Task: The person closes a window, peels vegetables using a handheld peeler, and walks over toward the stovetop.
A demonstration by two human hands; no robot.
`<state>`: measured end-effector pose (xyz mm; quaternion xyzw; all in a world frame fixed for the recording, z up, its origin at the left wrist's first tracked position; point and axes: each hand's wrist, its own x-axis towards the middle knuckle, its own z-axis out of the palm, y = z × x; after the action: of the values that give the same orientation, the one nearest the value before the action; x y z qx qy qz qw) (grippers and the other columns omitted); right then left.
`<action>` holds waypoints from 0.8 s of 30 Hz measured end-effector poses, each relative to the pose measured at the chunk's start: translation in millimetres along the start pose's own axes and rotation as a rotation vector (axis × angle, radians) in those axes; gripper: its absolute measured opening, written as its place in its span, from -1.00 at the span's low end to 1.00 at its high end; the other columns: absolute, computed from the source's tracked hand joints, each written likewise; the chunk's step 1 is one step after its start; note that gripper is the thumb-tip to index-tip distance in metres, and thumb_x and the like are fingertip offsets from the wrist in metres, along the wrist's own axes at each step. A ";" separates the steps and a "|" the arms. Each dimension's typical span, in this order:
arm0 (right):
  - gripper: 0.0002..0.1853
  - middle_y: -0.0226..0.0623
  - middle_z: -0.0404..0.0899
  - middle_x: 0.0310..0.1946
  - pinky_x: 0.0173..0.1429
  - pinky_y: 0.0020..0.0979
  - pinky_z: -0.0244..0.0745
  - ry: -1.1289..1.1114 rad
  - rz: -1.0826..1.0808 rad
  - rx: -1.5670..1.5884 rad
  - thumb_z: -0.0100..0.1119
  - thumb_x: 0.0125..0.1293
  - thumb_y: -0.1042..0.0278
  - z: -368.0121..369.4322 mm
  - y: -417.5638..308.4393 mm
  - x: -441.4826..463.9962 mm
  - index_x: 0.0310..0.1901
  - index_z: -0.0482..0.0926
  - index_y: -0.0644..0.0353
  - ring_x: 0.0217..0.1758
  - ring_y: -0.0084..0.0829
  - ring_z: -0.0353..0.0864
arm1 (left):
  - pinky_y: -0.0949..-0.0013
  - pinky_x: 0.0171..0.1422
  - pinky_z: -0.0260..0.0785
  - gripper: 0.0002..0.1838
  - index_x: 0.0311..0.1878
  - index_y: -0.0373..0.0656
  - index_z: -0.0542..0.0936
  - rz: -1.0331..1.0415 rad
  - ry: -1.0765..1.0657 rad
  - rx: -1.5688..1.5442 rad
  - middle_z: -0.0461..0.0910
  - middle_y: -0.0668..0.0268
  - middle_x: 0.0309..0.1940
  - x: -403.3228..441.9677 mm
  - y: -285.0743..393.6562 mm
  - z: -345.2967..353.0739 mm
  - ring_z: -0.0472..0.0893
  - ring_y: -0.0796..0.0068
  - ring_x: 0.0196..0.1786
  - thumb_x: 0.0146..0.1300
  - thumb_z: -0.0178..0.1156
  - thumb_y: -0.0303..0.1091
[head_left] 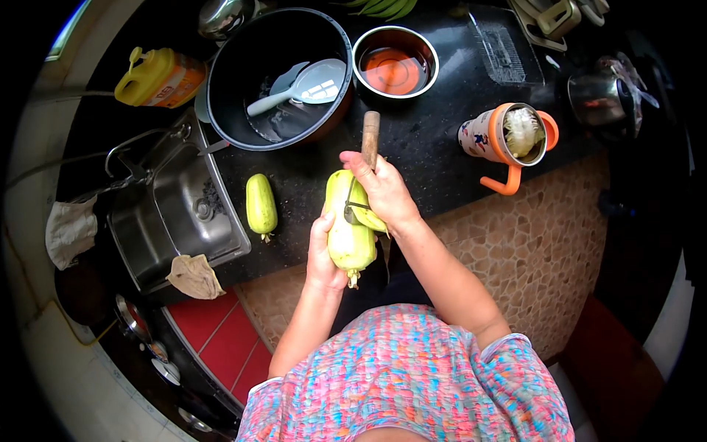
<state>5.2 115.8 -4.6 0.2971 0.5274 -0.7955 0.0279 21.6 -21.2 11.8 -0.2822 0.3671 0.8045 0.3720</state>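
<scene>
A pale green gourd [350, 239] is held upright in front of my body, its stem end toward me. My left hand [324, 254] wraps round its lower left side. In my right hand [384, 190] is a peeler with a wooden handle [370, 136], its dark metal frame lying across the gourd's right side. A strip of green peel [370, 220] curls off beside the blade. To the left, a smaller green gourd [261, 205] lies whole on the dark counter [294, 173].
A steel sink [173, 214] with a cloth [195, 276] on its edge is at the left. Behind my hands stand a big black pot [221, 121] holding a pale scoop [317, 82], and a bowl of reddish content [394, 70]. An orange-rimmed mug [486, 136] stands right; a yellow jug [158, 77], back left.
</scene>
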 end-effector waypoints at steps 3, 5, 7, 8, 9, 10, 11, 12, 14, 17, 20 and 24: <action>-0.50 -0.27 0.59 -0.29 -0.18 -0.51 0.51 -0.072 0.022 0.034 0.09 0.33 -0.11 0.5 3.2 8.9 -0.10 0.46 0.29 -0.31 -0.57 0.58 | 0.20 -0.49 0.56 -0.39 0.07 -0.29 0.44 -0.008 -0.023 0.021 0.59 0.04 -0.23 2.7 2.7 1.4 0.64 0.18 -0.40 0.22 -0.03 0.10; -0.52 -0.23 0.61 -0.31 -0.24 -0.52 0.52 -0.060 0.059 0.048 0.08 0.33 -0.11 -4.6 1.6 18.8 -0.13 0.43 0.26 -0.34 -0.55 0.59 | 0.21 -0.50 0.55 -0.38 0.07 -0.31 0.43 -0.026 -0.048 0.048 0.58 0.04 -0.22 1.5 2.8 -3.6 0.64 0.18 -0.39 0.22 -0.02 0.10; -0.56 -0.13 0.64 -0.41 -0.38 -0.52 0.54 -0.042 0.056 0.004 0.06 0.34 -0.11 -5.4 4.0 28.8 -0.26 0.33 0.18 -0.47 -0.48 0.63 | 0.23 -0.51 0.54 -0.35 0.08 -0.35 0.42 -0.051 -0.084 0.052 0.57 0.01 -0.22 1.5 4.4 -3.0 0.63 0.19 -0.40 0.19 -0.01 0.11; -0.56 -0.13 0.64 -0.41 -0.38 -0.52 0.54 -0.039 0.065 0.012 0.06 0.34 -0.11 -4.7 7.4 31.9 -0.26 0.33 0.18 -0.47 -0.48 0.63 | 0.23 -0.51 0.54 -0.35 0.08 -0.35 0.42 -0.059 -0.075 0.057 0.57 0.01 -0.22 0.8 4.4 -4.6 0.63 0.19 -0.40 0.19 -0.01 0.11; -0.56 -0.14 0.63 -0.45 -0.40 -0.52 0.54 -0.043 0.095 0.057 0.07 0.34 -0.11 -5.1 9.9 35.4 -0.27 0.33 0.18 -0.49 -0.48 0.62 | 0.24 -0.51 0.54 -0.34 0.08 -0.36 0.42 -0.069 -0.068 0.044 0.57 0.00 -0.23 0.7 4.3 -5.5 0.63 0.19 -0.40 0.19 -0.01 0.11; -0.56 -0.15 0.62 -0.48 -0.41 -0.51 0.54 -0.051 0.122 0.099 0.07 0.34 -0.10 -5.6 11.9 40.2 -0.29 0.34 0.18 -0.51 -0.47 0.62 | 0.25 -0.51 0.54 -0.33 0.08 -0.36 0.41 -0.075 -0.063 0.029 0.56 -0.01 -0.24 1.3 4.0 -6.0 0.63 0.19 -0.39 0.18 0.00 0.11; -0.56 -0.16 0.60 -0.53 -0.45 -0.52 0.51 -0.040 0.101 0.145 0.08 0.34 -0.10 -4.0 21.2 46.6 -0.33 0.34 0.17 -0.55 -0.46 0.61 | 0.25 -0.51 0.54 -0.33 0.08 -0.36 0.41 -0.076 -0.060 0.029 0.56 -0.01 -0.24 1.4 3.8 -11.6 0.63 0.19 -0.39 0.18 0.00 0.11; -0.57 -0.17 0.60 -0.55 -0.47 -0.52 0.49 -0.016 0.173 0.231 0.08 0.34 -0.10 -5.4 20.2 48.9 -0.35 0.35 0.16 -0.57 -0.46 0.60 | 0.24 -0.50 0.53 -0.31 0.09 -0.37 0.41 -0.098 -0.145 0.053 0.56 -0.02 -0.23 0.7 4.7 -19.5 0.62 0.17 -0.38 0.17 0.01 0.12; -0.59 -0.19 0.60 -0.54 -0.46 -0.51 0.49 0.000 0.267 0.058 0.04 0.37 -0.08 -8.6 16.0 55.7 -0.32 0.35 0.17 -0.58 -0.46 0.59 | 0.23 -0.50 0.53 -0.30 0.10 -0.38 0.40 -0.118 -0.227 0.080 0.55 -0.04 -0.22 -1.5 5.7 -27.3 0.62 0.16 -0.37 0.16 0.01 0.13; -0.60 -0.21 0.60 -0.52 -0.42 -0.51 0.49 0.014 0.123 0.242 -0.02 0.40 -0.07 -1.3 21.0 57.1 -0.25 0.34 0.17 -0.53 -0.48 0.59 | 0.15 -0.41 0.55 -0.25 0.17 -0.36 0.36 -0.103 -0.147 -0.036 0.52 -0.11 -0.15 -3.1 11.4 -31.6 0.61 0.09 -0.30 0.15 0.01 0.16; -0.58 -0.21 0.61 -0.48 -0.29 -0.54 0.47 0.029 0.043 0.250 -0.10 0.42 -0.11 -5.0 23.5 55.7 -0.16 0.29 0.15 -0.42 -0.49 0.62 | 0.18 -0.25 0.59 -0.24 0.21 -0.36 0.34 -0.057 -0.062 -0.119 0.53 -0.10 -0.13 -2.0 16.0 -41.7 0.63 0.12 -0.24 0.24 -0.11 0.20; -0.53 -0.26 0.66 -0.29 -0.16 -0.54 0.42 -0.039 0.011 0.056 -0.10 0.42 -0.13 5.0 22.0 22.5 -0.16 0.45 0.21 -0.23 -0.57 0.58 | 0.12 -0.18 0.58 -0.21 0.22 -0.29 0.36 -0.026 -0.171 -0.268 0.53 -0.06 -0.09 2.5 15.7 -49.9 0.61 0.10 -0.20 0.26 -0.10 0.30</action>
<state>-7.6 107.9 -32.8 0.2851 0.5028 -0.8153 0.0341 16.5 -67.3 -12.6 -0.2645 0.2195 0.8625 0.3715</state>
